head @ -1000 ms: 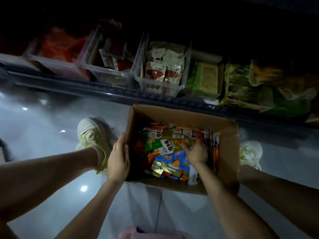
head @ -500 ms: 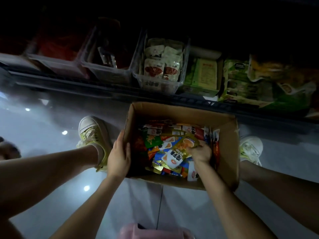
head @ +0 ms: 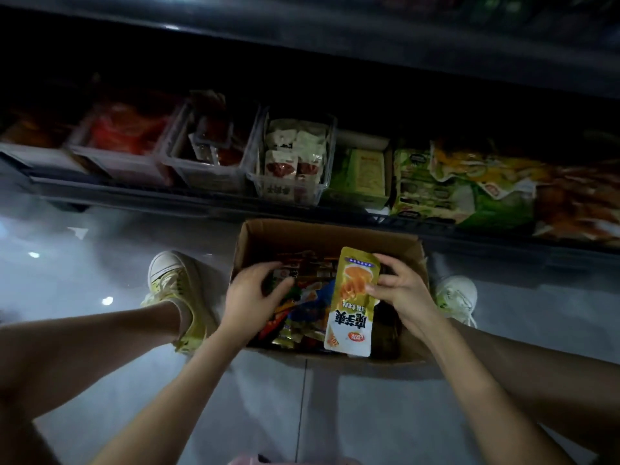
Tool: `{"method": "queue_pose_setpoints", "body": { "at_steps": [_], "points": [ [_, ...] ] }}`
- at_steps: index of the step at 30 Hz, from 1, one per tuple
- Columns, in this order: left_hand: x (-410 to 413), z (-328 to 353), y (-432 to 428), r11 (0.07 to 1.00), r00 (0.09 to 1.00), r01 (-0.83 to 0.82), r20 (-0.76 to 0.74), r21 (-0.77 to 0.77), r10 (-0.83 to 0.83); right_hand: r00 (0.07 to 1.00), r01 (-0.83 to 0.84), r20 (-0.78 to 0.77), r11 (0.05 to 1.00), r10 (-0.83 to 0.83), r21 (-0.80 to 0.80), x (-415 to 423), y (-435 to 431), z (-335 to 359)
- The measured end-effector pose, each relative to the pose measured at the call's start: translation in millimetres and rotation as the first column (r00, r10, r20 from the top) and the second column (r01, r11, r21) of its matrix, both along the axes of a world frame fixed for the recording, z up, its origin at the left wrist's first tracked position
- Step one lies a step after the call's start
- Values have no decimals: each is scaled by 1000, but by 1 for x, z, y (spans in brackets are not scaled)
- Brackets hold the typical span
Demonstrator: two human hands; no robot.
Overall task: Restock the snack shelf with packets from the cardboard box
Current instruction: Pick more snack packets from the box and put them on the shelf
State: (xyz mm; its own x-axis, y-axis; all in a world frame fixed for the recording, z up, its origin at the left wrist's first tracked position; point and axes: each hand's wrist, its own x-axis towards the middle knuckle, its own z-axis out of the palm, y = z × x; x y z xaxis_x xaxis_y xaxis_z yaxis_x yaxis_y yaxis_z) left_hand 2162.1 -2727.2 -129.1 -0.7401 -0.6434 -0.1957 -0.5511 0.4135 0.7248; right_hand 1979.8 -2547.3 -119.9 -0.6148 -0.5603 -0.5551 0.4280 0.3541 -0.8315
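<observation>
My right grip [head: 399,290] has a held packet [head: 352,303]: gold-yellow on top with an orange picture, white below with dark characters and a small red mark. Under my left grip [head: 255,297], the boxed packets [head: 315,307] show blue, red, gold and orange inside the brown cardboard box [head: 322,233]. Beyond both grips I see white-and-red packets [head: 281,162] and green bags [head: 429,182]. Left of the left grip there's a yellow-and-white shoe [head: 174,280] on the pale grey floor [head: 100,263].

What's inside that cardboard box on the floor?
Colourful snack packets lie in the cardboard box. The right hand holds a yellow packet over them; it and the left hand hide what lies beneath.
</observation>
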Motion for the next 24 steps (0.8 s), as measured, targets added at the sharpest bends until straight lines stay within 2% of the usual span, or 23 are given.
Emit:
{"method": "queue_pose_setpoints", "body": {
  "at_steps": [2, 4, 5, 6, 8, 11, 15, 17, 20, 24],
  "points": [
    [-14, 10, 6, 953, 999, 36, -24, 301, -30, 997, -70, 41, 996, 72, -51, -1, -6, 13],
    [-24, 18, 10, 774, 996, 55, -90, 631, 3, 989, -114, 82, 988, 123, -105, 0, -12, 26],
    [-28, 20, 11, 670, 993, 75, -116, 738, 16, 987, -121, 93, 985, 133, -124, 1, -16, 30],
    [-29, 22, 11, 604, 991, 108, -137, 790, 2, 987, -122, 86, 984, 133, -131, 2, -19, 33],
    [-30, 26, 14, 589, 990, 133, -136, 797, -40, 995, -85, 35, 991, 89, -105, 4, -24, 34],
    [-25, 19, 21, 691, 995, 53, -95, 721, 24, 997, -43, -69, 998, 40, -40, 13, -32, 25],
    [-5, 5, 16, 770, 984, -95, -57, 631, 168, 990, -107, -94, 994, 109, 22, 28, -39, 7],
    [9, -1, 3, 750, 938, -245, -47, 614, 344, 987, -110, -109, 990, 119, 89, 29, -39, -6],
    [37, -11, -26, 677, 804, -456, -60, 577, 592, 985, -46, -151, 976, 80, 214, 26, -38, -35],
    [65, -17, -56, 521, 640, -604, -22, 603, 768, 968, -25, -225, 937, 109, 349, 25, -44, -78]
  ]
}}
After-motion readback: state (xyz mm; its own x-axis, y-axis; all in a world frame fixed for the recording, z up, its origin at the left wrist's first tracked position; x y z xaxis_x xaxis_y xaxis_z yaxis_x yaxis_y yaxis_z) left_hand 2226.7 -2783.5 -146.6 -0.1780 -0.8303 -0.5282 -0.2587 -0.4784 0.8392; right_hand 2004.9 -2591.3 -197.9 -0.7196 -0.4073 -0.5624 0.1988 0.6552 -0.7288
